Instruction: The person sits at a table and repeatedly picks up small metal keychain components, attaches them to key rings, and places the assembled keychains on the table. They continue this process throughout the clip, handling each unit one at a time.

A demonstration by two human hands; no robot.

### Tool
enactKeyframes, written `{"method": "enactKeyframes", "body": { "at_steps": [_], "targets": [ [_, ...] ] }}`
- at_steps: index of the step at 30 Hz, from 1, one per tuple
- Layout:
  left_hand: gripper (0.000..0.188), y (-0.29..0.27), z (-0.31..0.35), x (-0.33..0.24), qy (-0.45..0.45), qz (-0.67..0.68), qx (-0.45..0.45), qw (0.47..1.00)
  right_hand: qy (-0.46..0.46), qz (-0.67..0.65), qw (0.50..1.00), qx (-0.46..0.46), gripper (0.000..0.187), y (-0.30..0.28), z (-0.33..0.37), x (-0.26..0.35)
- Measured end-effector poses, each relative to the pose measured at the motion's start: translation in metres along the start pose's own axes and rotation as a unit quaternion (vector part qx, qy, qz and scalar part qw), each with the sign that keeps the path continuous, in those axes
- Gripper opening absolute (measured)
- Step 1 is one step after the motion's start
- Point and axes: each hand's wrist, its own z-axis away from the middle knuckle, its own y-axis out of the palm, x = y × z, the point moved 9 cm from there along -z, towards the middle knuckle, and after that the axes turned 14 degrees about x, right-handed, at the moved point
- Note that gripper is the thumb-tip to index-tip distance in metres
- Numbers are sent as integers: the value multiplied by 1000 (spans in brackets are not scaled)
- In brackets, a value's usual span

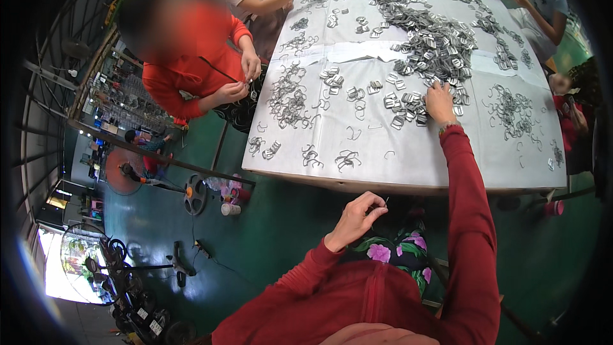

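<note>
- From where I stand, the worker's right hand (pixel 439 103) is stretched over the white-topped counter (pixel 421 163), down among the grey metal buckles. Its fingertips point away from me into the pieces, so I can't tell whether they have closed on one.
- The left hand (pixel 356 222) is off the counter, in front of the worker's body near the flowered cloth (pixel 378 253) over the lap. Thumb and forefinger are pinched together on a small thin piece (pixel 387 201), too small to make out.
- The main buckle heap (pixel 440 45) runs from the far side of the counter to just beyond the right hand; a smaller buckle cluster (pixel 401 115) lies just left of that hand.
- Thin bent hooks lie in a loose left pile (pixel 290 99) and a right pile (pixel 511 114), with a few scattered hooks (pixel 347 161) toward the near edge.
- At the left side, a co-worker in red (pixel 204 83) has both hands close together by the counter's edge.
</note>
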Motion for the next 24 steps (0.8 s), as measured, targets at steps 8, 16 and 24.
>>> {"method": "enactKeyframes", "body": {
  "at_steps": [8,16,24],
  "targets": [
    [9,-2,1,-1,33,33,-46,998,-14,-86,984,-156,23,-7,72,-16],
    [9,-17,22,-4,28,76,-80,993,5,-580,799,-163,12,-19,90,-44],
    [10,-32,10,-13,24,92,-77,992,-63,-735,673,54,26,-14,151,38]
  ]
}}
